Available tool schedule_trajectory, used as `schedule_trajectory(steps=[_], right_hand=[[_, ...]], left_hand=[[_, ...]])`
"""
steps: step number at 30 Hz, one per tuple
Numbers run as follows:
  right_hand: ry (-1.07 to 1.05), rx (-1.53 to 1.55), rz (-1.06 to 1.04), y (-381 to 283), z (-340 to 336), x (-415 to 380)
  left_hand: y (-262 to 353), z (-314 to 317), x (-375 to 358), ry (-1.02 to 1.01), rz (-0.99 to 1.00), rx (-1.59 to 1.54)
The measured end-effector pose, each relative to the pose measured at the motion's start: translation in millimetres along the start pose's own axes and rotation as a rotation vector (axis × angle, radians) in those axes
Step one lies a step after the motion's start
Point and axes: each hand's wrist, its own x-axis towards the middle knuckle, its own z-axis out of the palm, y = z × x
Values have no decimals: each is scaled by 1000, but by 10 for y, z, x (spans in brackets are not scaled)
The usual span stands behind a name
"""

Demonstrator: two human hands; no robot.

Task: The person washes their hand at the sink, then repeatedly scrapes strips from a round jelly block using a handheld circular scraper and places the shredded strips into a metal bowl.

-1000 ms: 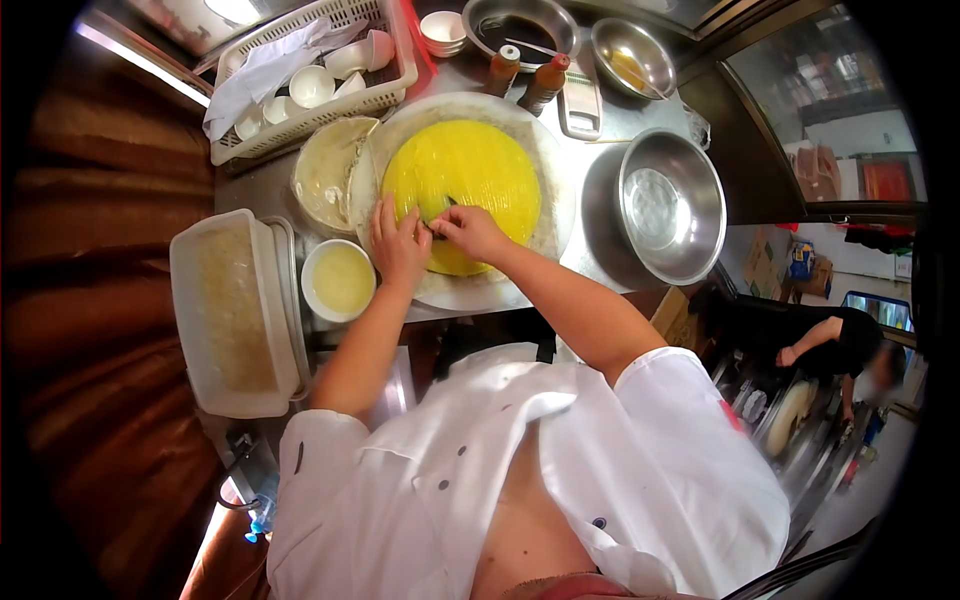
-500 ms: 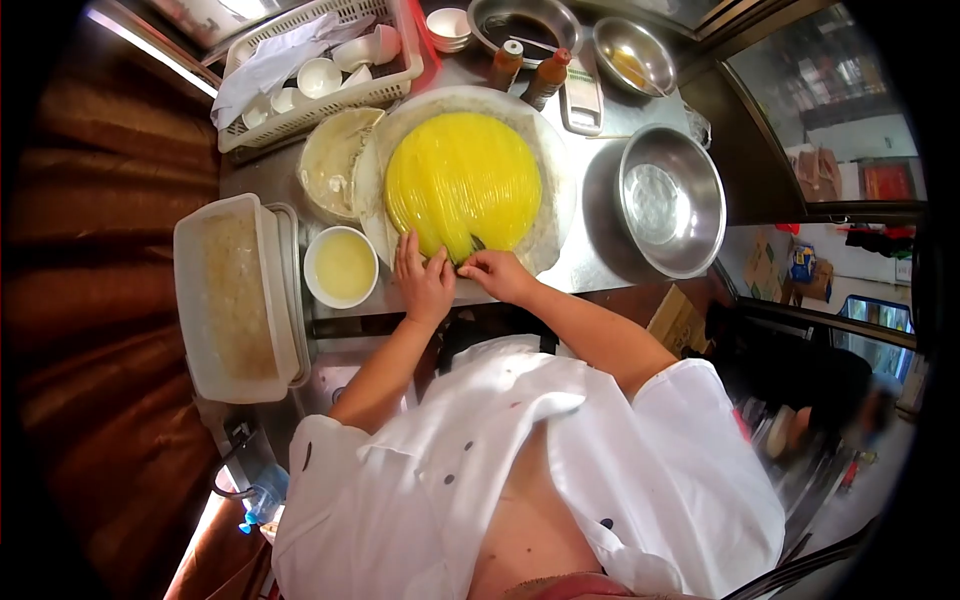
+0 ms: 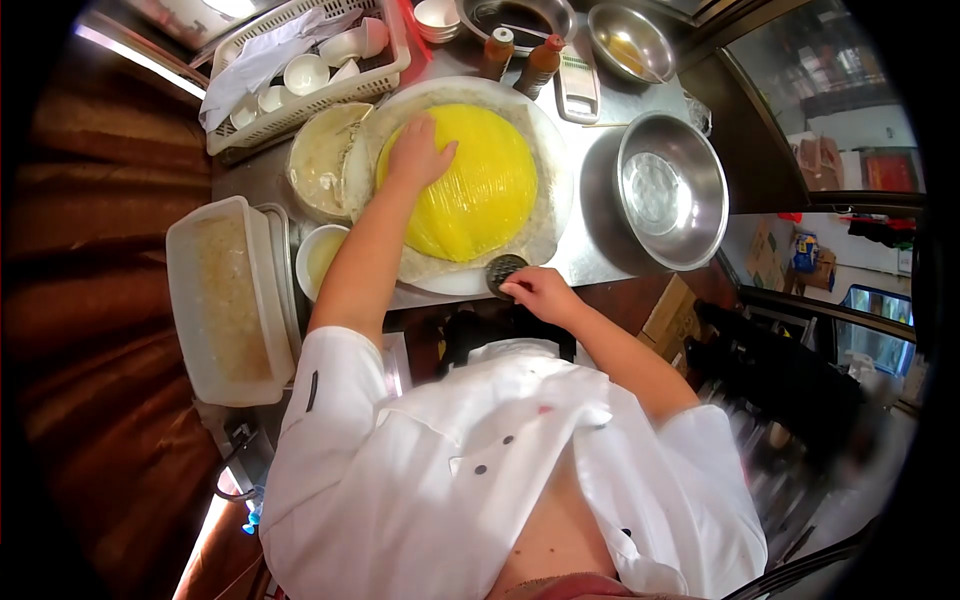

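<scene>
A large yellow dome (image 3: 485,190) with a glossy, finely ridged surface sits on a round white board (image 3: 552,160). My left hand (image 3: 418,155) lies on the dome's upper left part, thumb apart from the fingers. Just past the front edge of the board, my right hand (image 3: 540,292) pinches the rim of a small dark round grater-like disc (image 3: 503,272). To the left, a white bowl (image 3: 316,258) of pale yellow liquid is partly hidden by my left forearm.
A steel basin (image 3: 672,190) stands right of the board, a whitish tub (image 3: 320,160) left of it. Farther left is a plastic container (image 3: 235,300). Behind are a basket (image 3: 300,100) of bowls, two bottles (image 3: 540,66), a slicer (image 3: 578,88) and another steel bowl (image 3: 632,45).
My left hand has moved from the dome's front edge up onto its upper left. My right hand has shifted right and down, drawing the dark disc off the dome.
</scene>
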Motion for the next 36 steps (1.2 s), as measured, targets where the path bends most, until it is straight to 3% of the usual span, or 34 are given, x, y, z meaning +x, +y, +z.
schedule_trajectory(steps=[4, 10, 13, 16, 19, 20, 23, 26, 29, 32, 34, 36], right_hand=[[115, 202, 161, 178, -320, -418], [326, 302, 264, 590, -576, -929], [346, 375, 275, 729, -677, -1082], [325, 367, 245, 770, -851, -1173], [299, 348, 200, 849, -1108, -1199], [287, 350, 187, 912, -1206, -1224], [279, 368, 169, 1105, -1515, -1335], [295, 464, 174, 1600, -1680, -1477], [293, 504, 187, 1961, -1809, -1657], [263, 511, 187, 2103, -1914, -1828], [260, 491, 171, 2135, -2013, -1897], [275, 464, 148, 2171, -2059, -1953]], left_hand=[[-3, 92, -279, 49, 108, -2], [235, 123, -763, 133, 10, -182], [301, 168, -868, 214, 33, -67], [359, 175, -902, 211, -90, -52], [431, 10, -777, 65, -506, -229], [515, -93, -773, -7, -632, -721], [225, -46, -859, -215, -857, -1375], [454, -120, -865, -234, -892, -1579], [1377, -364, -666, -227, -830, -1442], [2464, -555, -303, -280, -530, -1186], [3327, -475, -69, -179, -359, -1304], [3928, -125, 201, -52, -204, -1050]])
